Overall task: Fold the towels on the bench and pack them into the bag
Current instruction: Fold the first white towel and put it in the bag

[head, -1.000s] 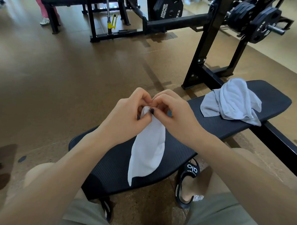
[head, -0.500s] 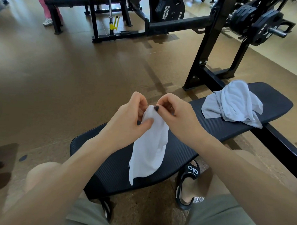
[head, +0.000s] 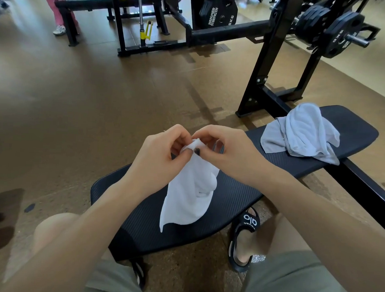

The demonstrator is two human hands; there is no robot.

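Both hands, the left hand (head: 158,159) and right hand (head: 228,152), have drawn back together, pinching the white towel (head: 189,196) by its top so it dangles over the surface (head: 240,198), still unfolded; the grey towel (head: 302,133) waits crumpled further along.

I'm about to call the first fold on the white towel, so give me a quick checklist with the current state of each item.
1. Both hands on the white towel: ok. The left hand and right hand pinch its top edge close together.
2. Towel spread flat for folding: not ok. It hangs bunched from the pinch.
3. Corners found: cannot tell. The fingers hide the gripped edge.
4. Room on the bench: ok. Bare pad lies under the hanging towel.
5. Grey towel out of the way: ok. It lies crumpled at the bench's far end.
6. Bag within reach: cannot tell. None is in view.
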